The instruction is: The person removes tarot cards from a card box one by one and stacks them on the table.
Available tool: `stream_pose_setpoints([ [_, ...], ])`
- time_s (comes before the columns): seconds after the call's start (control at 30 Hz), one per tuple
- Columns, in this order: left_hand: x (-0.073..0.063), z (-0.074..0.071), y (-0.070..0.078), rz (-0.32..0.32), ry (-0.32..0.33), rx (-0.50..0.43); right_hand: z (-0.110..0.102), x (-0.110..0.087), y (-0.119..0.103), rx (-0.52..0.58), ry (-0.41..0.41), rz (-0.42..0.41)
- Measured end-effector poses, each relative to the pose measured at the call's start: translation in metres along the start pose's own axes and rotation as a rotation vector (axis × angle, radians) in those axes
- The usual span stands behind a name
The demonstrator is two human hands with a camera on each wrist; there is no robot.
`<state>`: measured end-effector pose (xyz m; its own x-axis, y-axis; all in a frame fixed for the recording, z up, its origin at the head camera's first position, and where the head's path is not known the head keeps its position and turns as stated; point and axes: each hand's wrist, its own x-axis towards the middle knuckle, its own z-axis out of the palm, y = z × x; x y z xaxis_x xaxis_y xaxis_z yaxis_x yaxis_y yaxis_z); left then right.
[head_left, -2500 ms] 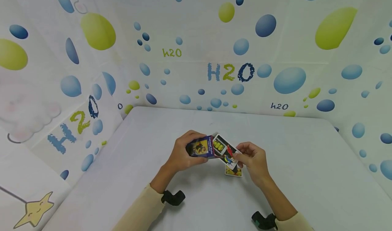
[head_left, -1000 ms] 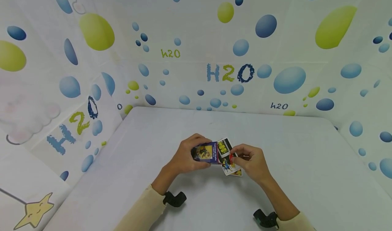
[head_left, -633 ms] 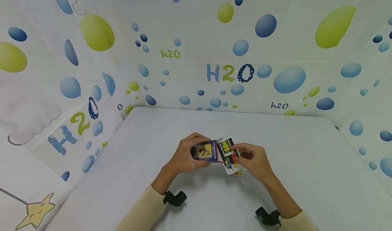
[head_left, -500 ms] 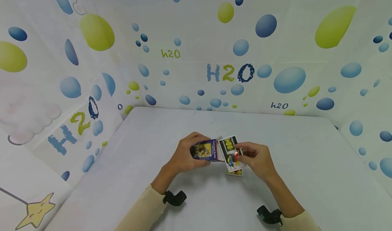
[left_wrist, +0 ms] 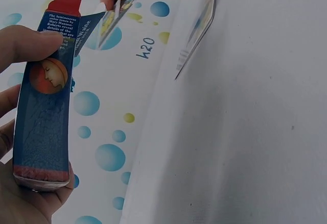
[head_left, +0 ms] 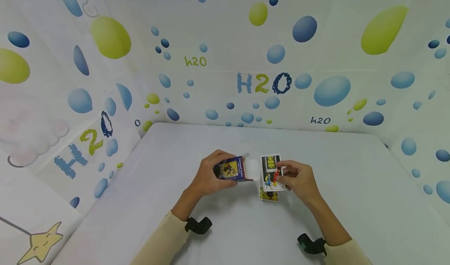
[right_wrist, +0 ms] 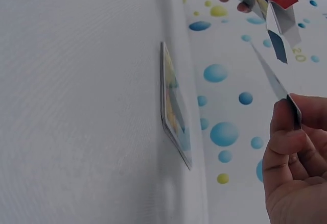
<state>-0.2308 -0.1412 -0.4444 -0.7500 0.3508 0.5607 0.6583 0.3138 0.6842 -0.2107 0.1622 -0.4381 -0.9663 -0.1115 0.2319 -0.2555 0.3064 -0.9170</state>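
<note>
My left hand (head_left: 209, 174) grips a blue tarot card box (head_left: 228, 169) around its sides, thumb at the near edge. The box's end faces right with its flaps (right_wrist: 278, 46) folded out. Between thumb and fingers my right hand (head_left: 303, 181) pinches a tarot card (head_left: 270, 166) with a black, yellow and red picture, apart from the box. Below it a small stack of cards (head_left: 268, 196) lies face up on the table, partly hidden by the held card in the head view. The right wrist view shows the held card (right_wrist: 272, 73) nearly edge-on.
A white cloth covers the table (head_left: 168, 147). White sheeting printed with blue and green drops (head_left: 332, 91) stands behind and at the sides. Black wrist cameras sit on the left arm (head_left: 199, 226) and right arm (head_left: 312, 244).
The card in my right hand has gone from overlapping the box's end to standing apart on its right, and has turned straighter. My left hand with the box has shifted slightly left since half a second ago.
</note>
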Motion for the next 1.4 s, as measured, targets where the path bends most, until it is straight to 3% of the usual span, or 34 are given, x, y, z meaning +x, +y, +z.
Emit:
stream_pose_setpoints([
  [0.33,0.000,-0.005,-0.005,-0.005,0.025,0.006,0.004,0.003,0.009,0.024,-0.072,0.186],
  [0.53,0.001,-0.007,-0.006,-0.012,0.031,-0.003,0.008,0.004,0.021,0.011,-0.089,0.255],
  [1.03,0.001,-0.008,-0.003,-0.007,0.044,-0.009,0.011,0.003,0.031,-0.035,-0.156,0.286],
  [1.4,0.000,-0.007,-0.004,-0.028,0.051,-0.007,0.016,0.001,0.034,-0.207,-0.204,0.253],
])
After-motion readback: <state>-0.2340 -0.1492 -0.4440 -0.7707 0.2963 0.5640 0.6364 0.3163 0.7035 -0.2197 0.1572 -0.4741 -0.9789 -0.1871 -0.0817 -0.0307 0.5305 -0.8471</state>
